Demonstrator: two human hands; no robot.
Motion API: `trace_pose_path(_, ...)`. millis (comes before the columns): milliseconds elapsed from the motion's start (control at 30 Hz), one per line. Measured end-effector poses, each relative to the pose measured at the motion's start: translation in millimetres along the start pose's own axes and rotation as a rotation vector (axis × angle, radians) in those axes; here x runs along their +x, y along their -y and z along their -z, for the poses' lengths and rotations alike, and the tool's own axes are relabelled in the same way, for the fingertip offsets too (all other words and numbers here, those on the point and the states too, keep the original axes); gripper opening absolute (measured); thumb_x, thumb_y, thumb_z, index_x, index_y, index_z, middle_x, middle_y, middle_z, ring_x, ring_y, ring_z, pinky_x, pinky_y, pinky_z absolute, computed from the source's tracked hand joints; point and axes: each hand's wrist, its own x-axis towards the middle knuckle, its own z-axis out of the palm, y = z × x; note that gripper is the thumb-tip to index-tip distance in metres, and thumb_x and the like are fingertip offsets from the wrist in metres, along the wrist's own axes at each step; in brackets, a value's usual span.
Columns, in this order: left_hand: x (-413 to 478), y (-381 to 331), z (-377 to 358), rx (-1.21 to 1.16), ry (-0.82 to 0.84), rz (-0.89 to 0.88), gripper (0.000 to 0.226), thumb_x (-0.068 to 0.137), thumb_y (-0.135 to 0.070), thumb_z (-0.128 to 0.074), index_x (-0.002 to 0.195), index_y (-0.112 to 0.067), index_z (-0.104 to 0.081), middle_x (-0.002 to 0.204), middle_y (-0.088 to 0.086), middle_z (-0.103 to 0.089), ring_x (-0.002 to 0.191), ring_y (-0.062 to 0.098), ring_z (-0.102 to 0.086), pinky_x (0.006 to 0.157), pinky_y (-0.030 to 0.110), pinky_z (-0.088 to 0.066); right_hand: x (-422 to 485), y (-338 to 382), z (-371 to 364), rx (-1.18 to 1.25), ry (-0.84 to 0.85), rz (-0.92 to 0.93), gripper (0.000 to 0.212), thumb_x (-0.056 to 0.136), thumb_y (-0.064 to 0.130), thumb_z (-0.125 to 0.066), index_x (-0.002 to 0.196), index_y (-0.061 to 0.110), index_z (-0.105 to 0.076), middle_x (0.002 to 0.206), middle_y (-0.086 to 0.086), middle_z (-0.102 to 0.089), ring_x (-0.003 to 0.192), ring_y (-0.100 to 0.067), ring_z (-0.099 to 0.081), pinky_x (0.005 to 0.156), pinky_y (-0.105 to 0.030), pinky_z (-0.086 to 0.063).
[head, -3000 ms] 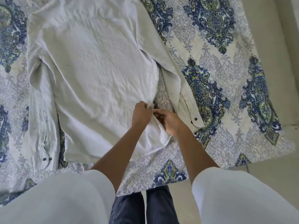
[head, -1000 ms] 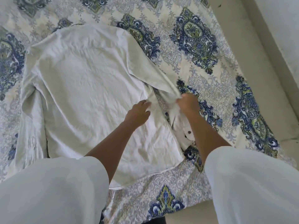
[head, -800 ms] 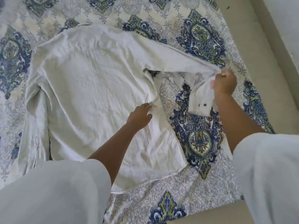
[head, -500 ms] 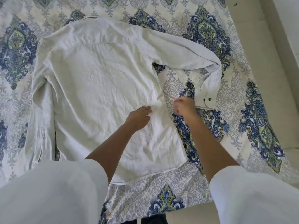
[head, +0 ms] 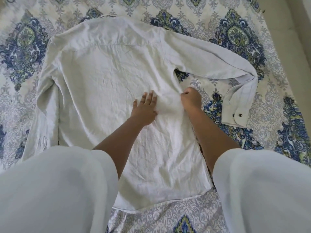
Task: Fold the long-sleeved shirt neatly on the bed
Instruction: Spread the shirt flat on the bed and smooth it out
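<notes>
The head camera looks down at the shirt (head: 107,78). It lies flat on the bed (head: 269,98), back side up. Its collar end is far from the person and its hem is close to them.

The left hand (head: 145,108) rests on the middle of the shirt with its fingers straight and flat. Its grip is open and holds nothing. I think it presses there so the cloth does not slide.

The right hand (head: 191,100) is at the shirt's right edge, just under the armpit. Its fingers are curled, and its grip pinches the edge of the cloth. That is likely to pull this side smooth or to start a fold.

The long sleeve (head: 210,59) on that side goes out from the shirt and bends back down. So its cuff (head: 235,113) lies on the bed, apart from the shirt's body. Two small dark buttons (head: 240,115) show on the cuff. The other sleeve (head: 45,111) lies right along the shirt's left edge.

I see no brand, label or words anywhere.
</notes>
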Motion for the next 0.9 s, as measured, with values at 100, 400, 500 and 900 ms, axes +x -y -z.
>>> trace_pose_path(100, 0, 3, -7, 0.033, -0.017, -0.019, 0.064, 0.100, -0.036, -0.026, 0.148, -0.015, 0.012, 0.156, 0.003, 0.021, 0.145, 0.024, 0.015, 0.116, 0.052, -0.003, 5, -10, -1, -0.018, -0.068, -0.041, 0.021, 0.093, 0.019, -0.050, 0.104, 0.006, -0.062, 0.106, -0.011, -0.066, 0.095, -0.028, -0.061, 0.067, -0.029, -0.039)
trace_pose_path(400, -76, -21, -60, 0.022, -0.137, -0.101, 0.063, 0.094, -0.044, -0.002, 0.147, -0.014, 0.015, 0.156, 0.002, 0.020, 0.143, 0.017, 0.019, 0.116, 0.041, 0.010, -132, -70, -54, -0.163, -0.126, 0.462, 0.050, 0.096, 0.024, -0.034, 0.140, 0.002, -0.035, 0.146, -0.018, -0.039, 0.137, -0.030, -0.034, 0.113, -0.041, -0.029)
trace_pose_path(500, -104, -22, -86, 0.003, -0.156, -0.016, 0.070, 0.085, -0.048, 0.011, 0.147, -0.016, 0.014, 0.151, -0.004, 0.025, 0.140, 0.013, 0.022, 0.115, 0.039, 0.013, -167, -118, -52, -0.176, -0.183, 0.254, 0.051, 0.097, 0.030, -0.026, 0.142, 0.006, -0.034, 0.150, -0.013, -0.035, 0.140, -0.027, -0.029, 0.115, -0.040, -0.019)
trace_pose_path(900, -156, -56, -105, 0.055, -0.055, -0.267, 0.071, 0.081, -0.039, 0.012, 0.149, -0.018, 0.007, 0.158, -0.003, 0.012, 0.145, 0.017, 0.011, 0.115, 0.036, 0.009, -193, -149, 40, 0.149, 0.232, -0.334, 0.007, 0.088, 0.012, -0.058, 0.090, 0.005, -0.060, 0.083, -0.007, -0.056, 0.076, -0.020, -0.051, 0.056, -0.026, -0.035)
